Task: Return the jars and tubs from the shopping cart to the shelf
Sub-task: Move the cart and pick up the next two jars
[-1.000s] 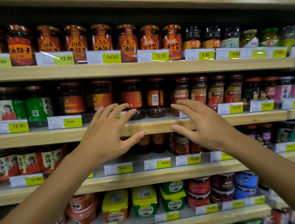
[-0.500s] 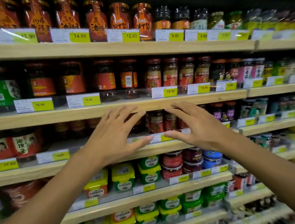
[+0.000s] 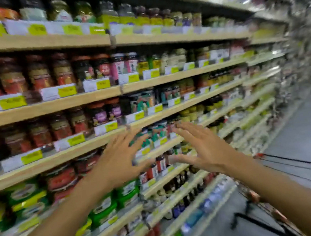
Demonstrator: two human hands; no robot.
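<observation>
- Labelling: motion blur covers the whole view; no brand name, jar label or price figure can be read. The shelf-edge price tags (image 3: 12, 102) show as white cards with yellow panels only.
- Left hand (image 3: 120, 161): raised in front of the wooden shelf (image 3: 51, 109) unit, palm toward the goods, fingers spread and nearly straight, thumb pointing right. It holds nothing.
- Right hand (image 3: 206, 150): level with the left hand and near it, fingers spread and straight, thumb pointing left. It holds nothing.
- Both forearms run up from the lower corners of the view and converge toward the middle.
- Jars (image 3: 60, 128): red-labelled, standing in rows on the shelves, behind and above the left hand.
- Tubs (image 3: 103, 210): green-lidded, stacked on a lower shelf, below the left forearm.
- Shopping cart (image 3: 262, 200): lower right, on the grey aisle floor (image 3: 309, 130), partly hidden by the right forearm; its contents cannot be made out.
</observation>
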